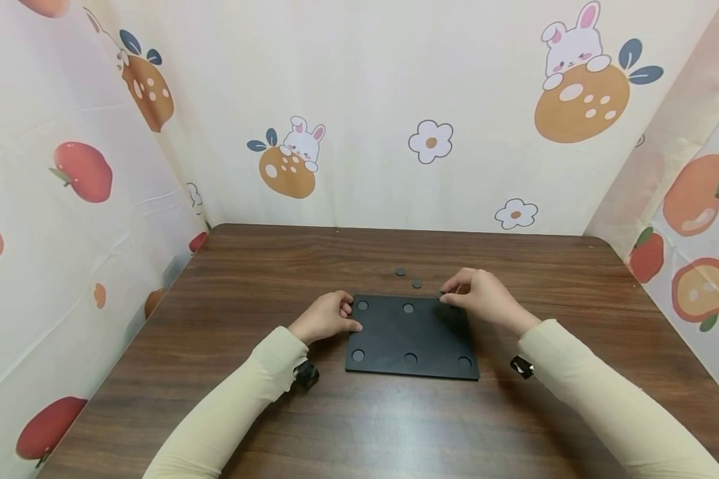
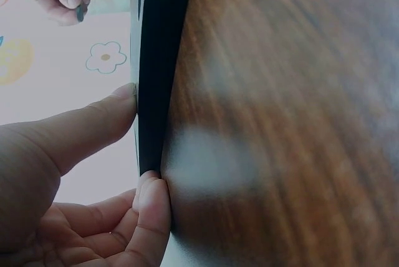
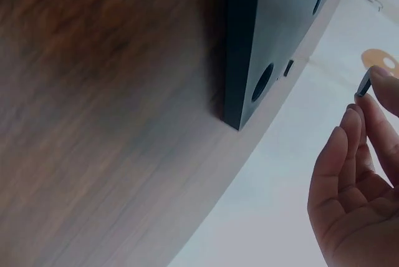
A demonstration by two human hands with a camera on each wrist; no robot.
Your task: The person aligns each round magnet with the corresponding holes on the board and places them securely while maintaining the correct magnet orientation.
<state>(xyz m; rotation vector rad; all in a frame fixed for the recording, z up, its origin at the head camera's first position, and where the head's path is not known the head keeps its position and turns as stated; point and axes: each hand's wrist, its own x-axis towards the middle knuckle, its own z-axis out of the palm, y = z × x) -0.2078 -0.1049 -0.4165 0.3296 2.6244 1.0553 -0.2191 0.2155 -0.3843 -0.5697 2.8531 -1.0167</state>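
A flat black board [image 1: 413,340] with several round recesses lies on the table. My left hand [image 1: 329,315] holds its left edge, thumb over the top face; in the left wrist view the curled fingertips [image 2: 153,201] of this hand rest against the board's side. My right hand [image 1: 482,296] is over the board's far right corner. Between thumb and forefinger it pinches a small dark disc [image 3: 364,83], held on edge in the right wrist view. Two more dark discs, one farther off [image 1: 401,272] and one nearer [image 1: 417,284], lie flat just behind the board.
The brown wood-grain table [image 1: 263,266] extends around the board on all sides. A pale curtain [image 1: 365,80] printed with rabbits, fruit and flowers hangs behind its far edge, with more printed cloth at the left and right.
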